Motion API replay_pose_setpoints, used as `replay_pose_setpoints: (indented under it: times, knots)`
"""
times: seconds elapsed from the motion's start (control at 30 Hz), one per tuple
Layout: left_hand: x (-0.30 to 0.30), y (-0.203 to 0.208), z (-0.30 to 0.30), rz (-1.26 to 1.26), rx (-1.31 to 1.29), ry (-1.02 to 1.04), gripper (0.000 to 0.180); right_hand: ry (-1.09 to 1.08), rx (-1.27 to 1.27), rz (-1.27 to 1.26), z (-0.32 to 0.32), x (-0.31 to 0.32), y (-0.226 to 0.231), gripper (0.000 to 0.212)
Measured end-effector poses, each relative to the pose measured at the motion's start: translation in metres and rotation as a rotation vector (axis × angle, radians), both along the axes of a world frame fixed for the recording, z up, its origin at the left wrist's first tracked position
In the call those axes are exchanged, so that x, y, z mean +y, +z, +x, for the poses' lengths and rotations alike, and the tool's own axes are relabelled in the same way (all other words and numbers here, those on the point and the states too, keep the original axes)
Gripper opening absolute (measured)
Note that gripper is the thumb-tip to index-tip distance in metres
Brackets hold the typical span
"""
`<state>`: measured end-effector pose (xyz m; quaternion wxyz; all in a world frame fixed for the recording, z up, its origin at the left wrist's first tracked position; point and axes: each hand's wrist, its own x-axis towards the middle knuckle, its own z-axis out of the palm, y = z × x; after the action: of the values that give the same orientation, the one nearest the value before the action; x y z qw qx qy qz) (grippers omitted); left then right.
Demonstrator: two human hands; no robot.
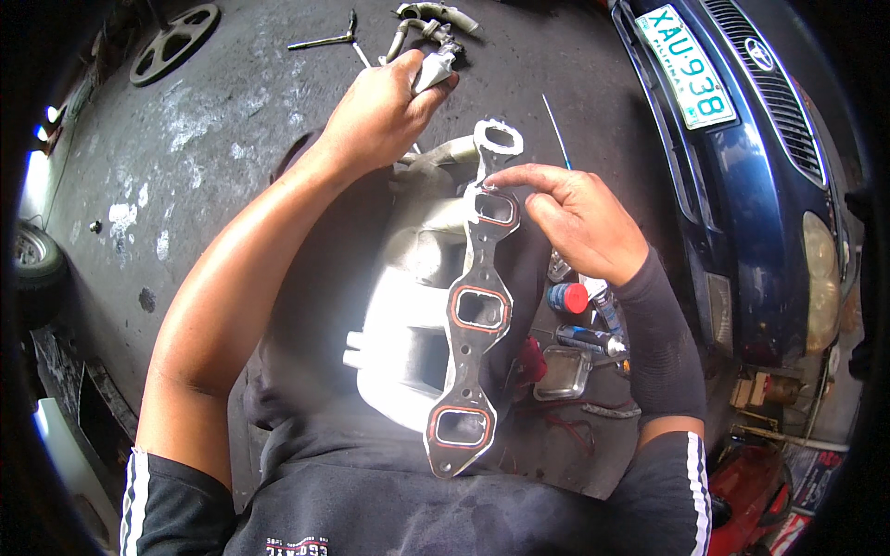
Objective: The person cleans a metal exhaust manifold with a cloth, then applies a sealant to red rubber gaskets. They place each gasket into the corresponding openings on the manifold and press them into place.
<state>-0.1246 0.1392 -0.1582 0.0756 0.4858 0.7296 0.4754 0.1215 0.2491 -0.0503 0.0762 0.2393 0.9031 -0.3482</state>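
A silvery cast intake manifold (pixel 403 310) lies across my lap, its flange side turned up. Along the flange runs a dark gasket (pixel 465 352) with orange-red beads around several ports; the farthest port has a pale whitish rim. My left hand (pixel 382 109) is closed around a crumpled whitish-grey squeeze tube (pixel 434 70), held beyond the manifold's far end. My right hand (pixel 589 222) has its index finger stretched to the gasket between the two farthest ports, touching there. Its other fingers are partly curled, with nothing visible held. Glare washes out the manifold's left side.
A blue car's front bumper (pixel 751 204) stands at the right. Beside my right forearm are a red-capped can (pixel 567 297), a spray can (pixel 591 340) and a metal tray (pixel 562 372). Ahead lie a pulley-like wheel (pixel 174 44), a T-handle wrench (pixel 323 43) and metal pipes (pixel 428 26).
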Motion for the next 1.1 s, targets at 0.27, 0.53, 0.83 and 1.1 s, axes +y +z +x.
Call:
replay_pose_setpoints:
  times: [0.27,0.53,0.83,1.1]
  knots:
    - [0.000,-0.003,-0.002,-0.016,0.030,-0.002,0.042,0.194,0.093,0.267,-0.005,0.005,-0.012,0.042]
    - [0.001,-0.003,-0.002,0.026,0.017,-0.001,0.046,0.274,0.056,0.454,0.007,0.008,-0.002,0.047]
    - [0.001,-0.002,-0.001,-0.002,0.012,0.005,0.046,0.300,0.088,0.579,0.029,0.005,0.001,0.048]
    - [0.000,-0.001,0.001,0.009,0.018,-0.001,0.046,0.274,0.072,0.615,0.048,-0.018,0.000,0.057]
